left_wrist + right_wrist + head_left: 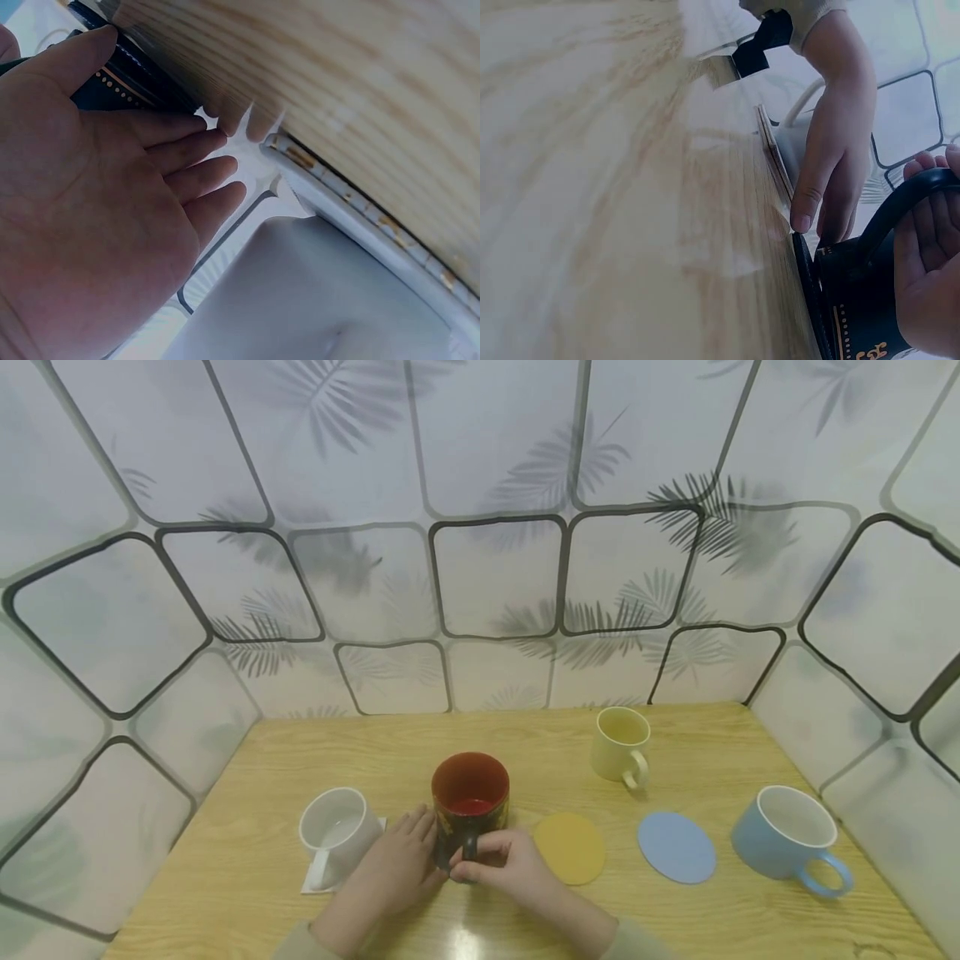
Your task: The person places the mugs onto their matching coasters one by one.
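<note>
A black mug with a red inside and gold pattern stands upright at the middle of the table, over a thin dark coaster. My right hand grips its handle from the near right side. Against the mug's left side lies my left hand, its fingers straight and its thumb tip right at the coaster's edge. Just left of that hand, a white mug sits on a white square coaster.
Right of the black mug lie a round yellow coaster and a round blue coaster. A pale yellow mug stands farther back, and a blue mug is at the far right. Patterned cloth walls border the wooden table.
</note>
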Available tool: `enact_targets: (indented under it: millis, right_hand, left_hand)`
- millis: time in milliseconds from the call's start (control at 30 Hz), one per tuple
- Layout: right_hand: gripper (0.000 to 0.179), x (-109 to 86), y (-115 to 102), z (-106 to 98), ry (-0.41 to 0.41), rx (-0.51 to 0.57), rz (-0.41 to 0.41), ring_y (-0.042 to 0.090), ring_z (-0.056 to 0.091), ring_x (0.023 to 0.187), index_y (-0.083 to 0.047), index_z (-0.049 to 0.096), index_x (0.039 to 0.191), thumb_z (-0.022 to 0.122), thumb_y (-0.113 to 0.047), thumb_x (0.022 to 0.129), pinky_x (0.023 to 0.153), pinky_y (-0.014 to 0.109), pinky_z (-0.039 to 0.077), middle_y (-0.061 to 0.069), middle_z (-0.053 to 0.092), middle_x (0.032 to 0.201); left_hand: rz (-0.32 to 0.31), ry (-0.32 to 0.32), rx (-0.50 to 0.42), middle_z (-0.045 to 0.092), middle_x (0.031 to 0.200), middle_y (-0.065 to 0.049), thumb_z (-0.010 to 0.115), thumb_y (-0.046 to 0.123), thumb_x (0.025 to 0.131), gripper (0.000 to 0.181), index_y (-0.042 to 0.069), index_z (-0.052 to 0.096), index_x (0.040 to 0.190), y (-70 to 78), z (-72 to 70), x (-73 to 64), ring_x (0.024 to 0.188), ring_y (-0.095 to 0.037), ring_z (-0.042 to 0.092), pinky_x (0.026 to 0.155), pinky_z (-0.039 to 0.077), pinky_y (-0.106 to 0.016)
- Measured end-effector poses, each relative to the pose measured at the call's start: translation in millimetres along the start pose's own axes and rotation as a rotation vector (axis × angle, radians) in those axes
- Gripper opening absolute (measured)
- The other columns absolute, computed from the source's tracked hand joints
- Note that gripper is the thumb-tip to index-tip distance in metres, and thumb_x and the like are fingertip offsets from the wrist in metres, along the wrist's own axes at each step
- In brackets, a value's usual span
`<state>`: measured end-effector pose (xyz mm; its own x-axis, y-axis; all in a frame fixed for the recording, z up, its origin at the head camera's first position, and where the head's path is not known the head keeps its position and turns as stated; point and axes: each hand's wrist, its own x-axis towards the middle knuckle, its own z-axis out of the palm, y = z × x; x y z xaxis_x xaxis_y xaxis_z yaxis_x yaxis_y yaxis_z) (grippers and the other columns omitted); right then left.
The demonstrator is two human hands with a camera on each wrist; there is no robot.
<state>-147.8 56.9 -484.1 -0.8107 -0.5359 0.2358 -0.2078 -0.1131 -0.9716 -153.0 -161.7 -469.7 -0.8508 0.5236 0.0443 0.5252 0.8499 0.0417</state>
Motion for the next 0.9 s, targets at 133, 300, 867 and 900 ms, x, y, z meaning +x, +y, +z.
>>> enact_targets:
  millis: [133,300,867,900]
  right_hand:
    - [0.025,-3.2,-1,0,-0.039,-0.021,0.0,-0.005,0.074,0.09,0.015,0.074,0.105,0.075,-0.009,0.098,0.086,0.02,0.064,0.04,0.073,0.1]
    - [0.023,-4.5,-4,2,-0.086,-0.036,-0.009,-0.006,0.073,0.093,0.016,0.073,0.107,0.071,-0.006,0.101,0.089,0.02,0.064,0.038,0.074,0.101]
    - [0.022,-5.8,-14,13,-0.051,-0.037,0.106,-0.007,0.073,0.093,0.014,0.075,0.107,0.072,-0.006,0.098,0.089,0.015,0.06,0.034,0.076,0.105]
    - [0.022,-5.7,-14,14,-0.05,-0.035,0.11,-0.007,0.073,0.093,0.014,0.075,0.107,0.071,-0.005,0.098,0.089,0.015,0.06,0.035,0.076,0.105]
  left_hand:
    - [-0.007,0.023,-0.03,0.058,0.153,-0.025,0.066,0.049,0.1,0.072,-0.009,0.06,0.143,1.7,-1.5,-0.2,0.145,-0.045,0.053,0.121,0.047,-0.057]
    - [-0.023,0.008,-0.016,0.055,0.156,-0.023,0.062,0.051,0.103,0.072,-0.007,0.059,0.145,2.2,-1.4,-0.1,0.148,-0.043,0.051,0.123,0.045,-0.055]
    - [-0.031,0.007,0.027,0.054,0.157,-0.022,0.069,0.044,0.097,0.072,-0.004,0.055,0.149,2.9,0.7,-0.5,0.15,-0.041,0.049,0.123,0.045,-0.055]
    - [-0.031,0.007,0.027,0.055,0.157,-0.022,0.07,0.044,0.097,0.072,-0.004,0.055,0.149,2.9,0.9,-0.5,0.15,-0.041,0.049,0.122,0.045,-0.055]
